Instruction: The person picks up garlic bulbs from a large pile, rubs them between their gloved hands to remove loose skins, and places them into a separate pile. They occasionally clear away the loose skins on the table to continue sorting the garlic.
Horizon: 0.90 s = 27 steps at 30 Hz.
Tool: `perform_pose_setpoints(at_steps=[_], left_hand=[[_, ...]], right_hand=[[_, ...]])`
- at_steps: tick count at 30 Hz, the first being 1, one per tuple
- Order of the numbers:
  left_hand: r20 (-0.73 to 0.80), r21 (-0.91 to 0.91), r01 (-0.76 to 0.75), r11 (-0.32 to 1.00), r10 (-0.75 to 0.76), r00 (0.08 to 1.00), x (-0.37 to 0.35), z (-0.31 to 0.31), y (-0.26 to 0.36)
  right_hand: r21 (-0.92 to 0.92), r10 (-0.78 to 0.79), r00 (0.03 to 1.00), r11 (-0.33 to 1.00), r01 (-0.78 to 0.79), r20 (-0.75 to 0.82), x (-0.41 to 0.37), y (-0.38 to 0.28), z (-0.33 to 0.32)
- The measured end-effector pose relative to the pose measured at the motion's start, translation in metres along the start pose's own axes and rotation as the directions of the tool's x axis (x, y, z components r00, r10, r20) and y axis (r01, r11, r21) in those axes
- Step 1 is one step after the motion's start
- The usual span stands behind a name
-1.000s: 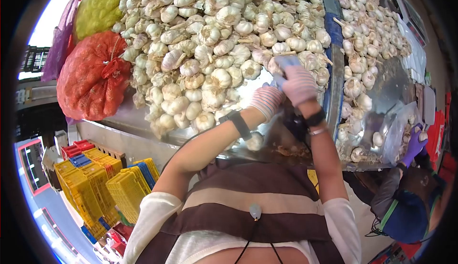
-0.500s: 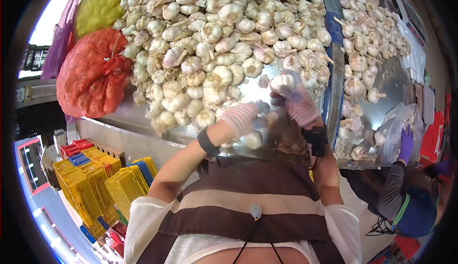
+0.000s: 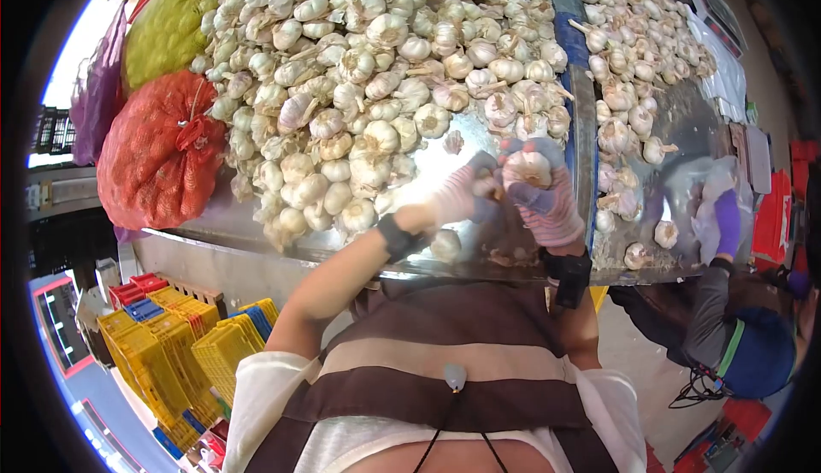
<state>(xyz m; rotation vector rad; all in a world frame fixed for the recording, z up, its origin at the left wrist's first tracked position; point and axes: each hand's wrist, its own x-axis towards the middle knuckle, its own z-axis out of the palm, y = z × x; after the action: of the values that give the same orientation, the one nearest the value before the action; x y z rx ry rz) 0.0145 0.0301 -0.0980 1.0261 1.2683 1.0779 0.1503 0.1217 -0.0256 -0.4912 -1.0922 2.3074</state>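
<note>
My right hand (image 3: 550,203), in a striped glove with grey fingertips, is closed around a garlic bulb (image 3: 526,168) above the metal tabletop. Just left of it, my left hand (image 3: 462,192), gloved alike, has its fingers curled together, pointing at the bulb. Something small and pale shows at its fingertips, too blurred to name. Below my left hand a loose garlic bulb (image 3: 445,245) lies near the table's front edge. Beyond both hands spreads a large garlic heap (image 3: 342,88).
A blue-edged metal divider (image 3: 583,114) separates a second garlic pile (image 3: 637,71) on the right. There, a co-worker's purple-gloved hand (image 3: 728,225) touches a clear plastic bag (image 3: 708,208). A red mesh sack (image 3: 158,156) stands left; yellow crates (image 3: 154,353) are stacked below.
My left hand has moved up and right, closer to the bulb in my right hand. That bulb is now turned differently. The co-worker's gloved hand has shifted upward with the bag.
</note>
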Motion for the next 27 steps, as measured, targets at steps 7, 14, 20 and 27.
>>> perform_pose_setpoints(at_steps=[7,14,20,27], left_hand=[[0.022,-0.922,0.101,0.373,-0.21,0.977,-0.029,-0.019,0.061],[0.008,-0.996,0.032,0.078,-0.291,0.957,-0.036,-0.009,0.088],[-0.044,-0.996,-0.015,0.089,-0.334,0.942,-0.038,-0.002,0.086],[-0.139,-0.761,0.021,0.648,-0.195,0.971,-0.016,0.037,0.034]], right_hand=[[-0.191,-0.08,0.996,0.978,0.085,0.035,-0.008,-0.006,-0.015],[-0.334,-0.129,0.914,0.943,-0.007,-0.384,-0.022,-0.027,-0.075],[-0.878,-0.546,0.702,0.151,-0.455,-0.457,-0.023,-0.068,-0.128],[-0.663,-0.12,0.992,0.745,0.074,-0.024,-0.023,-0.035,0.001]])
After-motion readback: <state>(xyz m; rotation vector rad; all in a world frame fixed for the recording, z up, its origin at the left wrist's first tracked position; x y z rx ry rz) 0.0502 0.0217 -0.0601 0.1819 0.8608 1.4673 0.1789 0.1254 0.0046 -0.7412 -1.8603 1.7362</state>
